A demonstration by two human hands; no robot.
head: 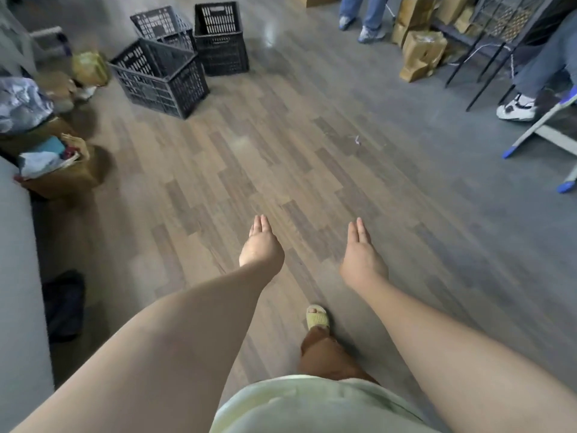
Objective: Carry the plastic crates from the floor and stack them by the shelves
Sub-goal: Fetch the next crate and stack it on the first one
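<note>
Reaching forward over the wooden floor (281, 157), both bare arms end in flat, empty hands: the fingers (260, 225) of the left hand (261, 245) lie straight and pressed together, pointing away from the body, with nothing held between them, and the fingers (359, 232) of the right hand (362, 260) are likewise extended side by side and hold nothing. The two hands hang level with each other above bare planks, apart from one another and well apart from anything on the floor. Below them a foot in a pale slipper (318, 317) stands on the boards, with a brown trouser leg and a light green garment nearer the camera. Three black plastic crates (187, 48) sit far ahead toward the far left part of the floor: the nearest crate (160, 78) stands open side up, a second crate (162, 25) rests tilted just behind it and seems to lean on its rim, and an upright crate (221, 39) stands just to their right, close against them. Along the left edge of the floor lie a cardboard box of clothes (59, 170), bags and a dark bundle beside a grey wall. At the far right corner stand brown paper sacks (421, 54), a dark metal rack (499, 29), and the legs and sneakers of other people.
</note>
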